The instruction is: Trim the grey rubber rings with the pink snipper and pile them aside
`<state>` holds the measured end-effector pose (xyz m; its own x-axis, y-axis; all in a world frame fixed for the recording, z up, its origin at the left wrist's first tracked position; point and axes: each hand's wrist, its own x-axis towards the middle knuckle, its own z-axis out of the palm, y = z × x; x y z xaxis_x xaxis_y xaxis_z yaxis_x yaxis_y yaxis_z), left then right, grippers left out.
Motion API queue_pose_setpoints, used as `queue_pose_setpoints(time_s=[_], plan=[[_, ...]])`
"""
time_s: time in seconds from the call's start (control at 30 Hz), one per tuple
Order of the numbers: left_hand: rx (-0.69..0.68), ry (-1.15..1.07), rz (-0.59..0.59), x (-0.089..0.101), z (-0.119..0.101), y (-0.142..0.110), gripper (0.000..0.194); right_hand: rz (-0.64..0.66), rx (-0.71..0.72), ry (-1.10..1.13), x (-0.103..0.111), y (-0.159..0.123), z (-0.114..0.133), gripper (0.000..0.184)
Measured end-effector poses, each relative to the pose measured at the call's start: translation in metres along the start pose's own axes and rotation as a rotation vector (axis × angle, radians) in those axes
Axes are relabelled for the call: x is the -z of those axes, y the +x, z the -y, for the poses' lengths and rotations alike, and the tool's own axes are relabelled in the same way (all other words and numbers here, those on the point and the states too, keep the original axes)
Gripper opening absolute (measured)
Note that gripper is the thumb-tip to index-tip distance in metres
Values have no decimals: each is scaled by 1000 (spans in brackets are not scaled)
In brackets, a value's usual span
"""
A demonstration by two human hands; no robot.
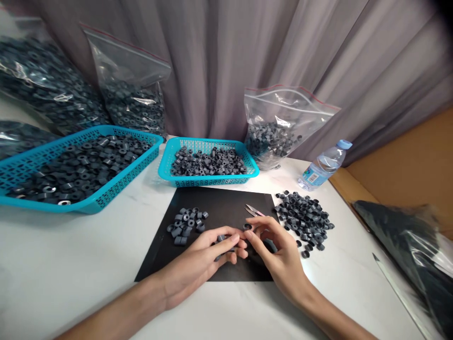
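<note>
My left hand [215,250] is cupped over the black mat [219,203], with several small grey cylindrical pieces [221,237] held in its palm and curled fingers. Close beside it, my right hand [276,245] pinches a small dark ring-shaped cap [247,227] between thumb and index finger. Its fingertips are near those of my left hand. A small pile of grey hollow cylinders [187,223] lies on the mat to the left. Behind my right hand, partly covered by it, is a pair of small pointed scissors or tweezers [253,209].
Dark caps [306,217] are heaped right of the mat. A large blue basket [95,204] and a smaller blue basket [212,180] hold grey pieces. Zip bags [130,94] of pieces stand behind, with another bag [274,132] near the water bottle [323,165]. A cardboard box [406,156] borders the right.
</note>
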<state>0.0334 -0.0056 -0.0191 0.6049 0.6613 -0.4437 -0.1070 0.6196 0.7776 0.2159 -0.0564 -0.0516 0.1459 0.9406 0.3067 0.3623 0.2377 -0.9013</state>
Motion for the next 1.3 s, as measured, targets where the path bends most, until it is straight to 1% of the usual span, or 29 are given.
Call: queue_pose_setpoints(time_s=[0.17,0.3,0.4,0.53,0.63,0.73,0.87,1.1,1.3], plan=[[-13,28,0,0,-1,-1,19,-22,-2,-6,0,0,1,19],[-53,-20,26,-2,0,2,16,-24,9,-14,2,2,0,19],[-75,-79,33,-5,-2,3,25,-23,3,-15,3,4,-2,19],[-26,-129,4,-7,-6,2,34,-45,13,-8,2,3,-1,17],[-29,-150,-25,-8,-8,2,34,-91,22,10,2,1,3,16],[-48,-187,-62,-9,-7,2,29,-114,11,8,1,0,5,15],[-58,-211,-78,-11,-7,1,22,-90,22,-38,2,2,6,14],[-42,-257,-110,-12,-8,2,29,-33,31,-57,2,4,5,14],[-66,-241,-181,-6,-4,8,28,-12,91,-59,0,3,4,13]])
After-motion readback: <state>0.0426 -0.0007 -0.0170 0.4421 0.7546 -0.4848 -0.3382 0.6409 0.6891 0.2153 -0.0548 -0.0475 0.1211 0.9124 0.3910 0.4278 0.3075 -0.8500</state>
